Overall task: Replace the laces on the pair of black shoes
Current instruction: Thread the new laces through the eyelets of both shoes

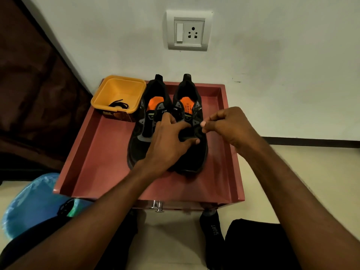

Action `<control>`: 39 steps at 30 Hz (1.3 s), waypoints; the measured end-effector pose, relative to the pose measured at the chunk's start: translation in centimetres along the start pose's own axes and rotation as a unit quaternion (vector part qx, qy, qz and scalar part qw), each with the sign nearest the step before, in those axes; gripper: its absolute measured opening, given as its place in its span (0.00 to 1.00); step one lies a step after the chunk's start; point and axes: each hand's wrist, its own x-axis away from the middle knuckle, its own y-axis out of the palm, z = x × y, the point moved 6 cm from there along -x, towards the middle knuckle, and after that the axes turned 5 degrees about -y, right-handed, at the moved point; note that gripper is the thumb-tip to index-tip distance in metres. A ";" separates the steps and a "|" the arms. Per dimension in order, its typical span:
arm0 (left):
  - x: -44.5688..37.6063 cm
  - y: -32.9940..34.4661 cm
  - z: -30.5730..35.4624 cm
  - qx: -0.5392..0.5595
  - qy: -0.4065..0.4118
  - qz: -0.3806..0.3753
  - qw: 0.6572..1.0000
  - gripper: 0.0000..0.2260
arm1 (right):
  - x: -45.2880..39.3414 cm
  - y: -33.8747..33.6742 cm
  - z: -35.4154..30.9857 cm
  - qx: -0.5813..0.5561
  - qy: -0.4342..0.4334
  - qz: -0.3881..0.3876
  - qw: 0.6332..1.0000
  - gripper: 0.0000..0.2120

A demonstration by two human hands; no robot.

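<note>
Working both hands — left hand (167,139), right hand (229,127) — on right shoe (191,152)

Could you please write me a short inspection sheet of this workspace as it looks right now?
Surface: red tray-like tabletop with raised edges, against the wall.
Job's things: two black shoes side by side, toes toward the person, orange insoles showing; a black lace lies in the yellow tub.
Clutter: nothing seen on the tabletop besides these.
Hands: left hand rests its fingers on the right-side shoe; right hand pinches something small and dark, its grip above that shoe.
Cables: nothing seen.
Surroundings: wall socket, blue bag on the floor with a dark item on it, dark curtain.
</note>
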 end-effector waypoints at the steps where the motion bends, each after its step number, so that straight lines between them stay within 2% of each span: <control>1: 0.0 0.0 0.1 0.011 -0.011 0.005 1.000 0.24 | 0.1 0.2 0.1 0.011 -0.009 -0.006 1.000 0.03; 6: -0.2 0.1 0.4 0.021 -0.031 -0.001 0.999 0.25 | 0.1 0.0 0.2 0.099 -0.026 -0.001 0.995 0.05; 9: -0.2 0.2 0.2 0.042 -0.042 -0.003 0.998 0.25 | 0.2 0.3 0.1 0.112 -0.044 -0.019 0.993 0.07; 14: -0.4 0.3 -0.1 0.054 -0.050 -0.004 0.997 0.22 | 0.1 -0.2 -0.6 0.192 -0.080 0.016 0.978 0.05; 20: -0.3 0.6 0.1 0.084 -0.071 0.000 0.994 0.18 | 0.2 0.5 -0.4 0.270 -0.078 0.002 0.960 0.05; 28: -0.3 0.6 0.3 0.092 -0.080 0.003 0.993 0.18 | 0.2 -0.8 -1.3 0.291 -0.096 0.070 0.949 0.06; 39: -0.2 0.5 0.3 0.108 -0.100 0.009 0.989 0.17 | 0.2 0.1 -1.0 0.323 -0.100 0.040 0.940 0.03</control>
